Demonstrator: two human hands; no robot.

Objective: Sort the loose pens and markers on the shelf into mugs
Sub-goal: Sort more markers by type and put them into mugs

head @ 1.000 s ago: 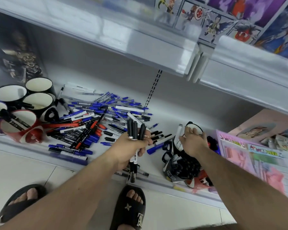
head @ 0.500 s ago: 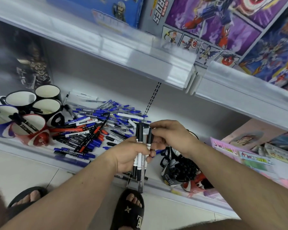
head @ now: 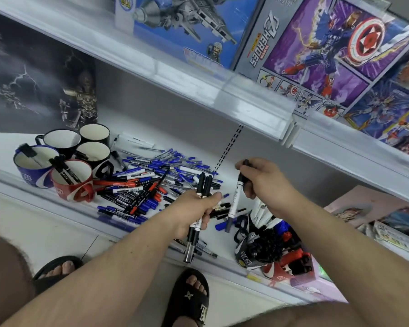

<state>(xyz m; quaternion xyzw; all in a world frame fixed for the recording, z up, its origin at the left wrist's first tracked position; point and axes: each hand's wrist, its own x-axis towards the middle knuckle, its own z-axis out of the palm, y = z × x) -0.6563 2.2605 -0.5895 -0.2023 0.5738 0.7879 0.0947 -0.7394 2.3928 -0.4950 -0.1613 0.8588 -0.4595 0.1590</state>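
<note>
Head view is showing both of my hands working over the shelf (head: 64, 204). I am clenching my left hand (head: 194, 214) around a bundle of black markers (head: 200, 204), all pointing the same way, caps up and tails hanging below my fist, because a squared-up bunch should drop into a mug in one go instead of one at a time. I am pinching a single black marker (head: 234, 201) near its cap with my right hand (head: 262, 182), letting it hang almost upright just beside the bundle but apart from it; I judge I am holding it by the top so I can either add it to the bunch or lower it straight down.

Directly below that hanging marker, a dark mug (head: 246, 253) on the right is bristling with markers already, and a red mug (head: 279, 272) is sitting just beside it at the shelf edge. Over on the left, a red mug with markers (head: 71, 185) and a blue mug (head: 33, 171) are each holding a few, while three black mugs (head: 92, 152) behind them are showing bare white insides.

Between the two groups of mugs, the loose pile of pens and markers (head: 147, 180) is lying spread across the shelf, blue, black and red mixed, so I am judging the sorting far from done.
</note>
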